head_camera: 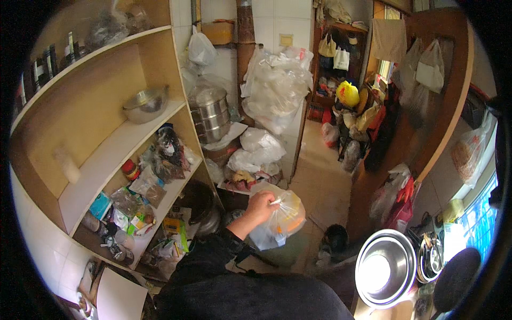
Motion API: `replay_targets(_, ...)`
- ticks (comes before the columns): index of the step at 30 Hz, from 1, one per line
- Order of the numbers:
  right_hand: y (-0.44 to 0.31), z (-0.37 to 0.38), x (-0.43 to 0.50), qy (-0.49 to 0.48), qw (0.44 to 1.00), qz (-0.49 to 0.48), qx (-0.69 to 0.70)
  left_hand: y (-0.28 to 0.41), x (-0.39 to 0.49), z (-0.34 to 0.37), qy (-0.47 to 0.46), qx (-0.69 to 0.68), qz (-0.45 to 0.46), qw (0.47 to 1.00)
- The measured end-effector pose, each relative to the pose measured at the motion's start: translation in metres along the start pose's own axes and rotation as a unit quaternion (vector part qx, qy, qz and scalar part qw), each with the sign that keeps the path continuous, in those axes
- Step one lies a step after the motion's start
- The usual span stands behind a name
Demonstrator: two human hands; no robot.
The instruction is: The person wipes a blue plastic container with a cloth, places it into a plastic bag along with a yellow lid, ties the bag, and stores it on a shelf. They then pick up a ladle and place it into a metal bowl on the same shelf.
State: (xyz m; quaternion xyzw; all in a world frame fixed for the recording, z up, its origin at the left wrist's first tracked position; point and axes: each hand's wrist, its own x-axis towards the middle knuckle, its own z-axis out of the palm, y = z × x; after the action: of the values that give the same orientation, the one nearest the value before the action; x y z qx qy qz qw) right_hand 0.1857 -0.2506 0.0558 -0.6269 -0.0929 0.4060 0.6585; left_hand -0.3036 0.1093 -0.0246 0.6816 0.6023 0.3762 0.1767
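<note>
My left hand (259, 206), at the end of a black sleeve, grips the gathered neck of a translucent plastic bag (276, 228). The bag hangs above the floor, and something orange shows through its film, too blurred to name. Beyond it, white plastic bags (256, 150) lie heaped on a low shelf, beside reddish and tan items I cannot make out. My right hand is out of view.
On my left stands a shelving unit (132, 138) with a steel bowl (146, 106) and packets. A stacked steel steamer (210, 116) and a large hanging bundle of plastic bags (278, 88) are ahead. Steel basins (408, 272) sit at right, below an open wooden door (436, 100).
</note>
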Motion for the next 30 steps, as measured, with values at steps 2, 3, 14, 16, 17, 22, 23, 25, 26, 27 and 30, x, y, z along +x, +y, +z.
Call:
replay_targets(2, -0.002, -0.007, -0.004, -0.011, 1.000, -0.002, 0.004, -0.006, -0.001, -0.007, 0.007, 0.021, -0.021, 1.000)
replay_targets(3, -0.003, -0.011, -0.005, -0.016, 1.000, -0.004, 0.007, -0.010, -0.003, -0.011, 0.000, -0.017, -0.042, 0.999)
replay_targets(14, 0.010, 0.039, -0.006, -0.156, 0.983, 0.097, 0.020, -0.047, -0.046, -0.055, 0.099, -0.023, -0.032, 0.994)
replay_targets(16, 0.008, 0.058, -0.010, -0.208, 0.976, 0.037, -0.059, -0.056, -0.054, -0.063, 0.092, -0.026, -0.042, 0.995)
replay_targets(17, 0.007, 0.068, -0.008, -0.173, 0.979, 0.017, -0.109, -0.060, -0.057, -0.067, 0.096, -0.036, -0.061, 0.993)
replay_targets(22, 0.013, 0.122, 0.003, -0.148, 0.962, -0.116, -0.198, -0.080, -0.075, -0.089, 0.101, -0.020, -0.084, 0.991)
replay_targets(23, 0.014, 0.132, 0.006, -0.152, 0.943, -0.160, -0.251, -0.085, -0.074, -0.095, 0.103, -0.031, -0.101, 0.989)
replay_targets(25, 0.020, 0.156, 0.008, -0.187, 0.875, -0.303, -0.329, -0.095, -0.073, -0.105, 0.107, -0.063, -0.145, 0.982)
replay_targets(26, 0.018, 0.166, 0.010, -0.193, 0.839, -0.330, -0.386, -0.100, -0.074, -0.110, 0.109, -0.056, -0.122, 0.985)
replay_targets(27, 0.020, 0.180, 0.010, -0.202, 0.835, -0.320, -0.400, -0.106, -0.074, -0.114, 0.106, -0.064, -0.134, 0.983)
replay_targets(30, 0.024, 0.226, 0.013, -0.215, 0.800, -0.350, -0.438, -0.122, -0.075, -0.128, 0.118, -0.092, -0.142, 0.978)
